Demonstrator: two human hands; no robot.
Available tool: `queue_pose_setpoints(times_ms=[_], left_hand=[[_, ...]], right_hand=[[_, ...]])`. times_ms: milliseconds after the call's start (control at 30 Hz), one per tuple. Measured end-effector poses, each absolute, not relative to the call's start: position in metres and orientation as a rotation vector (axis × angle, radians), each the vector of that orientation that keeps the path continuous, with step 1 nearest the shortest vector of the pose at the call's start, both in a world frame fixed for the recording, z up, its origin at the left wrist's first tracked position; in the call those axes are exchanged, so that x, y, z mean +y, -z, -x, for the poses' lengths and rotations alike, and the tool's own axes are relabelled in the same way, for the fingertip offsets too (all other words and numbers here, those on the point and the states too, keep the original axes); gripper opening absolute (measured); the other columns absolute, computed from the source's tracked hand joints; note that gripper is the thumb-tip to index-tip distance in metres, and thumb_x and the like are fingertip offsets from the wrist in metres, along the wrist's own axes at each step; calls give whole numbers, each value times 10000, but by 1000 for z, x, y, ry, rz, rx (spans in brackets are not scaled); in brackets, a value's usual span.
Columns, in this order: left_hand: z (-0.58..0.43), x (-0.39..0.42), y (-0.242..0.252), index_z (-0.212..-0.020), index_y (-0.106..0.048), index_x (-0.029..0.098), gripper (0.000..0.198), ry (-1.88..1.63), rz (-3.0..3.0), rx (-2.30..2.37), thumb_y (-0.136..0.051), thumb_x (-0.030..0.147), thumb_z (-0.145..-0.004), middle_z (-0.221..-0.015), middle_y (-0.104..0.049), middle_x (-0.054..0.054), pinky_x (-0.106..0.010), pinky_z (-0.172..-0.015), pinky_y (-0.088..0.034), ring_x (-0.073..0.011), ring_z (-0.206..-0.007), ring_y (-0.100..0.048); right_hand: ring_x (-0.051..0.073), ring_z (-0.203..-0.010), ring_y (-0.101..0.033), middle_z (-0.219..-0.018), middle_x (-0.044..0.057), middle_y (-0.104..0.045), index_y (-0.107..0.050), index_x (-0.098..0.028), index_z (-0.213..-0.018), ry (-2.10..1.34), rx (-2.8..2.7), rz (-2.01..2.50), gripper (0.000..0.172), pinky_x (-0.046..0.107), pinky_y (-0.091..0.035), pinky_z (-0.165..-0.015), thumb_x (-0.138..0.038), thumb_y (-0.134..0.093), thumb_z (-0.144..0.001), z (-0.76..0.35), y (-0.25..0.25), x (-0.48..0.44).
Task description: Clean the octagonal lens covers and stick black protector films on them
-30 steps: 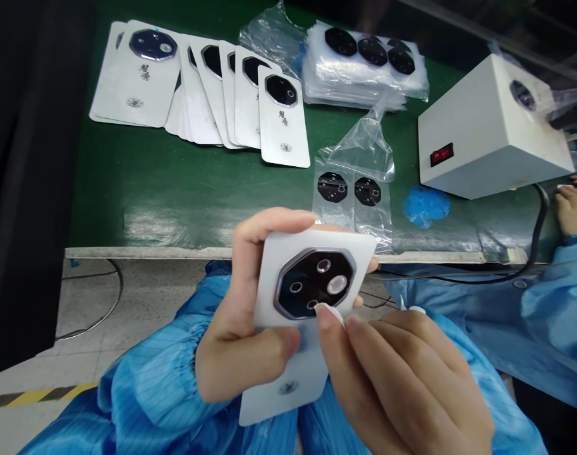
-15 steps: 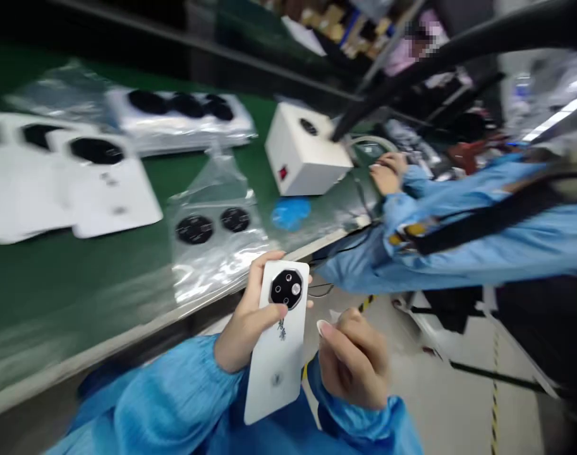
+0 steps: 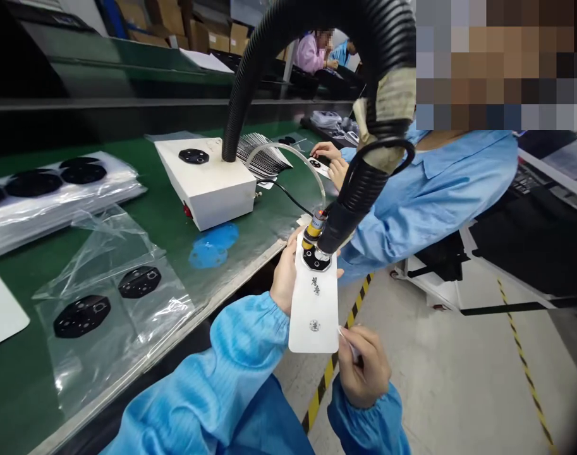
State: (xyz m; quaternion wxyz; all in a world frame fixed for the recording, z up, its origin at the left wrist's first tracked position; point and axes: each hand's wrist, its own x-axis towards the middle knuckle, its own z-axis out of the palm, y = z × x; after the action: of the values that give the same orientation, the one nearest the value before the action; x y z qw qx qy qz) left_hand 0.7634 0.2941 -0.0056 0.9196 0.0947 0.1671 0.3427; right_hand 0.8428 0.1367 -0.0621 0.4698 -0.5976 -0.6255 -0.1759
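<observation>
My left hand [image 3: 284,273] is closed on a white phone back cover [image 3: 313,309]. The cover has a black octagonal camera plate near its far end, dark characters and a round mark. Over that plate comes the end of a black corrugated hose [image 3: 347,212], with a yellow sensor [image 3: 313,229] strapped beside it; whether they touch the cover I cannot tell. My right hand [image 3: 364,366] is pinched by the cover's lower right edge. A small whitish scrap [image 3: 353,351] shows in its fingers, its kind unclear.
On the green bench stand a white box [image 3: 222,202] with a red switch, blue film pieces [image 3: 215,245], a clear bag [image 3: 112,341] with two black camera plates, and wrapped covers [image 3: 65,196]. To the right, a co-worker in a blue smock [image 3: 425,189] handles another cover.
My view has turned right. The cover has moved under the hose end, still in my left hand. My right hand has come to the cover's lower edge.
</observation>
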Motion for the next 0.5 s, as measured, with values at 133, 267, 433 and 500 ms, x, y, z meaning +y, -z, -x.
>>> queue_pose_setpoints(times_ms=[133, 267, 433, 500], left_hand=[[-765, 294, 5, -1228, -510, 189, 413, -647, -140, 362, -368, 383, -892, -851, -713, -76, -444, -671, -558, -248, -777, -678], [-764, 291, 0, -1061, -621, 93, 491, -583, -116, 317, -312, 439, -901, -814, -711, -130, -456, -732, -548, -272, -809, -672], [-760, 287, -6, -1037, -622, 125, 456, -556, -96, 319, -317, 434, -898, -787, -699, -88, -437, -729, -552, -253, -802, -666], [-754, 286, -4, -1105, -585, 143, 404, -572, -110, 338, -349, 393, -894, -782, -694, -83, -430, -683, -557, -253, -786, -667]], right_hand=[[148, -711, -581, -823, 35, -593, -623, -153, -1007, 447, -1479, 1416, 285, 339, -529, -688, -2, -573, -770, -843, 61, 134], [144, -689, -583, -820, 30, -595, -613, -166, -1049, 434, -1451, 1377, 322, 343, -546, -654, -4, -556, -777, -839, 57, 128], [135, -659, -559, -812, 29, -581, -606, -177, -1043, 455, -1421, 1330, 306, 312, -528, -571, -21, -538, -790, -833, 56, 126], [135, -657, -550, -806, 29, -572, -603, -173, -1031, 446, -1418, 1315, 288, 316, -523, -567, -26, -528, -795, -829, 54, 127]])
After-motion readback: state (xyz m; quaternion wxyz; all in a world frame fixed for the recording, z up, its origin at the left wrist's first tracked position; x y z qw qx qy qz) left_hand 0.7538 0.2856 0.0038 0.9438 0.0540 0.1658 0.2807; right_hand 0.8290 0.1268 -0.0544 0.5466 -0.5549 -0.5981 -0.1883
